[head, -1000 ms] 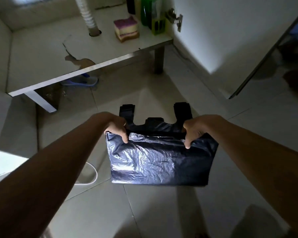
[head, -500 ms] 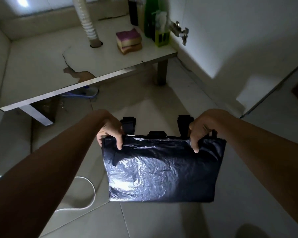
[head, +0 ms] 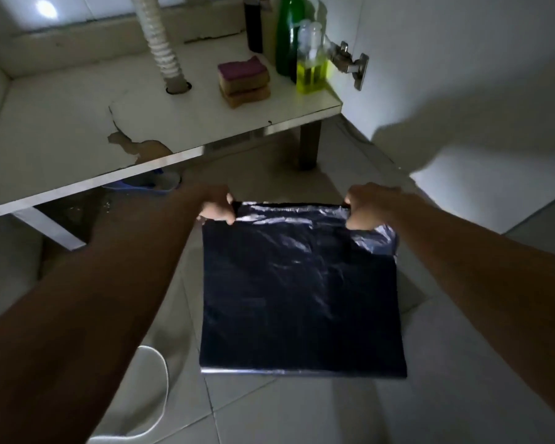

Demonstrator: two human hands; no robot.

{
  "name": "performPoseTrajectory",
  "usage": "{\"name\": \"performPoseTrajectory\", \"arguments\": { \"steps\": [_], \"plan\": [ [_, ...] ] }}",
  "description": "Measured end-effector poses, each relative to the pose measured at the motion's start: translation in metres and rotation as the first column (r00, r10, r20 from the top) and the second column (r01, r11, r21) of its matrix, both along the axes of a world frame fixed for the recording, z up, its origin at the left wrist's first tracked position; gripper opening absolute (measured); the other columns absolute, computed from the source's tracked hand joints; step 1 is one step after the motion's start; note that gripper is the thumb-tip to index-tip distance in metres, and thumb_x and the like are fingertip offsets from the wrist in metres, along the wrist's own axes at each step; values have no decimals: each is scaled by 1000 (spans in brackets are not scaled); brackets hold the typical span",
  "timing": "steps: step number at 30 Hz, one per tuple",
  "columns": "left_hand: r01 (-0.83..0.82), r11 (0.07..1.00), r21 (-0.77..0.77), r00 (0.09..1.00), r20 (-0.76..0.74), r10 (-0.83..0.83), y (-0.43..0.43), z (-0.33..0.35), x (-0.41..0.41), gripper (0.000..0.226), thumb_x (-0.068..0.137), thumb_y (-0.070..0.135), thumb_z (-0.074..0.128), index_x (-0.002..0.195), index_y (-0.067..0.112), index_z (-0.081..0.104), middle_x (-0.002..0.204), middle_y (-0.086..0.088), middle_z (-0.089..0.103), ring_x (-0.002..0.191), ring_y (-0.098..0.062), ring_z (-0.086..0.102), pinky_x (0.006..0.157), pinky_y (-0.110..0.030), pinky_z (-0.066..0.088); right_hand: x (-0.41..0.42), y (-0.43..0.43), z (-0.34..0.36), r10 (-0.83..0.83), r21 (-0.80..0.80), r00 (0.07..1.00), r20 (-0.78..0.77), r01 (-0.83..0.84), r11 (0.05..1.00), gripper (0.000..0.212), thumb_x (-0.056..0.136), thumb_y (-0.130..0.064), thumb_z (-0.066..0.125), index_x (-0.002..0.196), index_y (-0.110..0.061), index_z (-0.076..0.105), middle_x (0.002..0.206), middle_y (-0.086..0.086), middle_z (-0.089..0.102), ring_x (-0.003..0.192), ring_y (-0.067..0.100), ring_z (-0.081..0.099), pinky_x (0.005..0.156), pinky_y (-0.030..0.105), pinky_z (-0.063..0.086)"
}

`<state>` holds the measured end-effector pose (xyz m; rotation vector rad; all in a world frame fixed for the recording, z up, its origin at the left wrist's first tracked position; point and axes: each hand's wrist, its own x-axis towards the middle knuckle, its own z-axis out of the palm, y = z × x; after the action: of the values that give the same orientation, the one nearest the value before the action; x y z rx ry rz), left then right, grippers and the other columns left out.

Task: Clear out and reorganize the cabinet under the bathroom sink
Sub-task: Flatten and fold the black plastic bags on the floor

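A black plastic bag [head: 302, 290] hangs flat in front of me above the tiled floor. My left hand [head: 217, 208] pinches its top left corner and my right hand [head: 364, 206] pinches its top right corner. Its handles are folded out of sight behind the top edge. Beyond it lies the open cabinet's white floor board [head: 61, 136], chipped near the front. On the board's right end stand two stacked sponges [head: 243, 81], a clear pump bottle of yellow liquid [head: 312, 59], a green bottle [head: 287, 33] and a dark bottle [head: 253, 25].
A ribbed white drain hose [head: 161, 43] runs down through a hole in the board. A metal hinge [head: 351, 64] sticks out from the right wall panel. A white cord [head: 161, 389] loops on the floor at lower left. Something blue [head: 141, 186] lies under the board.
Both hands have lifted the bag and moved it forward toward the cabinet. The bag now hangs longer and flat, and its handles have dropped out of sight behind the top edge.
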<state>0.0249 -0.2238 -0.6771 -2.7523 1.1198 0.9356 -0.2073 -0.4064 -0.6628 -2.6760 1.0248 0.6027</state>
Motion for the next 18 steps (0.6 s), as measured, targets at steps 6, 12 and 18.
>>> {"name": "performPoseTrajectory", "arguments": {
  "steps": [6, 12, 18],
  "plan": [
    [-25, 937, -349, 940, 310, 140, 15, -75, -65, 55, 88, 38, 58, 139, 23, 45, 146, -11, 40, 131, -33, 41, 109, -53, 31, -21, 38, -93, 77, -318, 942, 327, 33, 948, 62, 90, -36, 56, 148, -29, 37, 147, 5, 42, 133, 30, 42, 117, 65, 11],
    [49, 974, -220, 987, 160, -14, 52, -156, -122, 68, 96, 60, 35, 155, 30, 17, 165, -7, 4, 151, -30, 5, 118, -59, 14, -75, 83, -168, -38, -248, 932, 361, 135, 959, 46, 89, -40, 53, 134, -26, 54, 130, 7, 56, 115, 31, 54, 99, 49, 41],
    [143, 954, -265, 952, 300, -60, 64, -195, -125, 76, 90, 67, 5, 157, 32, 2, 165, -4, -9, 152, -29, -8, 118, -59, 1, -80, 94, -189, -134, -174, 940, 313, 195, 965, 53, 92, -41, 48, 143, -27, 40, 149, 8, 40, 132, 33, 39, 105, 55, 38]
  ]
}}
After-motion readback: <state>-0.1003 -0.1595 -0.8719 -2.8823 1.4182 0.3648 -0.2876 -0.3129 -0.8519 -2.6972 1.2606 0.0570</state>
